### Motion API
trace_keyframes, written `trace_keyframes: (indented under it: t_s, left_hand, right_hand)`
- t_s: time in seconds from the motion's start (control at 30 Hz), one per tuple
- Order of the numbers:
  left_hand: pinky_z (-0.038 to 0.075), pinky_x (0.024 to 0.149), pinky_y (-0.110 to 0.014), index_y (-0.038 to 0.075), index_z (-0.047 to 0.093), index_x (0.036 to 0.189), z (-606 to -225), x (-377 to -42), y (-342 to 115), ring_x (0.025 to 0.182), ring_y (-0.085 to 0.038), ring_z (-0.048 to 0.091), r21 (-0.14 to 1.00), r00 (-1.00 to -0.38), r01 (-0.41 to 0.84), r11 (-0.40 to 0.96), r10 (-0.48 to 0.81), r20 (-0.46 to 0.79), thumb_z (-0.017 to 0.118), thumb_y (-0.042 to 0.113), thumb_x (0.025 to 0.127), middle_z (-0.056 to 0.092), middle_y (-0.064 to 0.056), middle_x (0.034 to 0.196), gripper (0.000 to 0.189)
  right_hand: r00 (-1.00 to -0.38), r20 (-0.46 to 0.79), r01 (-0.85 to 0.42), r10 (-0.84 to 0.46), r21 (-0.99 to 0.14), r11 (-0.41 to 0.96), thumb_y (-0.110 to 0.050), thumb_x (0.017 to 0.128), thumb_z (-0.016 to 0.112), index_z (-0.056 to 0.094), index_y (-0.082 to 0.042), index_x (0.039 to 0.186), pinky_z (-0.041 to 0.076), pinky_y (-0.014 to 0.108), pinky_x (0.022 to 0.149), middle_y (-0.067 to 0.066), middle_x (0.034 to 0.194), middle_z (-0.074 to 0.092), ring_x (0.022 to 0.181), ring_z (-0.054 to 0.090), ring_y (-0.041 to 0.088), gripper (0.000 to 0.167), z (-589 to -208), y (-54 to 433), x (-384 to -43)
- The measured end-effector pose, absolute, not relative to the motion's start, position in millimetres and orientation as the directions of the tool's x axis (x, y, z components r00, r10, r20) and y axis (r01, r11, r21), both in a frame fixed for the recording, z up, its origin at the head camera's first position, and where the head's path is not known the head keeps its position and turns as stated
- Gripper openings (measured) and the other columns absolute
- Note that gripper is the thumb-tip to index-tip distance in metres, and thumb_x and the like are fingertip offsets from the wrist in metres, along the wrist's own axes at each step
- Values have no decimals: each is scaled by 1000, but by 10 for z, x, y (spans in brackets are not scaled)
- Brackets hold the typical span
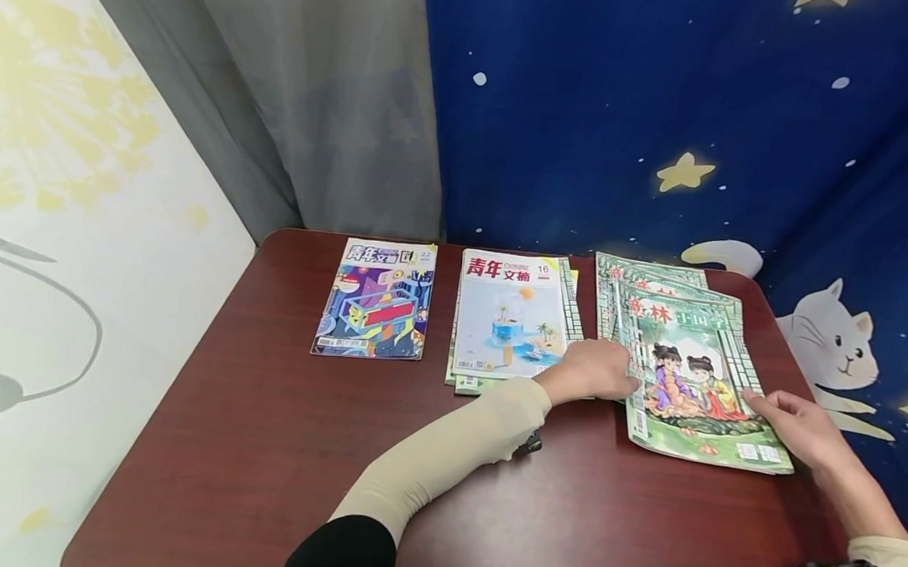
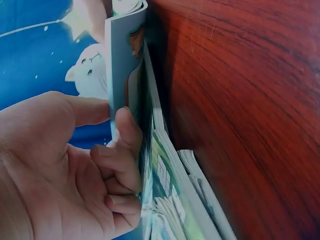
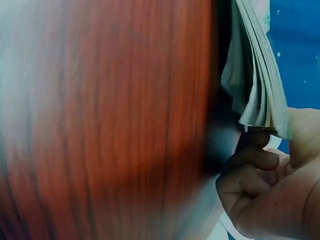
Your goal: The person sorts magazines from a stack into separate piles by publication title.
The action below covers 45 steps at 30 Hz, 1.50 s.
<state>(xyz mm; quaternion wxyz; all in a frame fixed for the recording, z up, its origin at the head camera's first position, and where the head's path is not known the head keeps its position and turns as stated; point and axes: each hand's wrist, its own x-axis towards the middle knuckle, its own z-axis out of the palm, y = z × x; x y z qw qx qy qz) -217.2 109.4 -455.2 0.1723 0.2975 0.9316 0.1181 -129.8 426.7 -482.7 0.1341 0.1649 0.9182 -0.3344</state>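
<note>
A green magazine with two cartoon figures on its cover is held between both hands at the table's right side. My left hand pinches its left edge between thumb and forefinger, as the left wrist view shows, with the other fingers curled. On its right edge my right hand grips, thumb on the cover and fingers below. The magazine's page edges hang over those fingers in the right wrist view. Behind it, more green magazines lie in an overlapping pile, partly hidden by the held one.
A pile topped by a pale magazine lies mid-table, close to my left forearm. Further left is a purple, colourful magazine. The dark red wooden table meets a grey curtain and a blue starry curtain at the back.
</note>
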Motion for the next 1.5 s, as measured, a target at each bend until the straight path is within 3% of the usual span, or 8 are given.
trace_keyframes:
  t_s: [0.23, 0.5, 0.67, 0.77, 0.87, 0.97, 1.33, 1.5]
  left_hand:
    - [47, 61, -28, 28, 49, 64, -4576, -2115, 1191, 62, -8, 56, 68, -767, 593, 802, 588, -257, 57, 61, 104, 47, 8, 63, 52]
    - [52, 80, -30, 30, 55, 69, -4564, -2130, 1191, 72, -8, 62, 37, -779, 587, 809, 577, -248, 60, 63, 101, 58, 11, 71, 46]
    - [50, 94, -33, 31, 56, 69, -4597, -2138, 1182, 75, -8, 63, 43, -783, 592, 805, 587, -206, 62, 64, 100, 60, 13, 72, 45]
    - [51, 86, -32, 31, 56, 67, -4641, -2145, 1134, 72, -8, 63, 62, -794, 586, 808, 588, -158, 61, 66, 99, 60, 13, 70, 48]
    - [51, 68, -30, 28, 56, 69, -4671, -2146, 1016, 66, -9, 63, 96, -804, 578, 810, 586, -105, 56, 70, 99, 60, 11, 67, 52]
    - [47, 57, -30, 25, 55, 73, -4663, -2151, 827, 61, -10, 60, 142, -813, 565, 813, 578, -70, 51, 73, 100, 58, 9, 65, 55]
    - [42, 51, -28, 21, 60, 82, -4465, -2382, 49, 56, -12, 55, 439, -877, 425, 792, 481, -17, 57, 62, 103, 60, 6, 66, 46]
    - [42, 54, -29, 20, 63, 89, -4430, -2484, -236, 59, -14, 55, 494, -916, 324, 806, 399, -50, 57, 62, 103, 63, 3, 70, 45]
  right_hand:
    - [-938, -315, 246, 142, -321, 915, -65, 106, 43, 50, -8, 79, 34, 33, 60, 1, 71, 48, 66, 45, 20, 64, -4749, 4350, -1297]
    - [-926, -323, 275, 194, -227, 934, -72, 104, 40, 55, -6, 81, 37, 36, 57, 4, 70, 55, 66, 53, 23, 71, -4703, 4240, -1306]
    - [-906, -306, 334, 293, -91, 938, -75, 102, 42, 52, 4, 98, 43, 51, 60, 25, 83, 61, 75, 61, 40, 80, -4649, 4083, -1325]
    - [-909, -261, 353, 325, -65, 933, -65, 103, 53, 45, 7, 101, 43, 53, 59, 32, 85, 60, 74, 61, 45, 72, -4602, 3980, -1325]
    - [-936, -192, 318, 296, -94, 944, -53, 100, 64, 45, 4, 99, 40, 49, 54, 25, 77, 58, 65, 58, 39, 60, -4558, 3875, -1303]
    - [-959, -135, 266, 249, -126, 956, -52, 98, 67, 47, 1, 98, 37, 46, 52, 18, 74, 56, 62, 55, 34, 57, -4533, 3746, -1299]
    - [-997, 10, 70, 75, -250, 966, -46, 104, 60, 63, -9, 109, 36, 37, 51, 13, 81, 71, 66, 61, 26, 38, -4521, 3136, -1442]
    - [-997, 78, -35, -11, -309, 951, -44, 105, 61, 66, -12, 106, 36, 34, 50, 4, 72, 66, 60, 56, 18, 33, -4536, 2890, -1503]
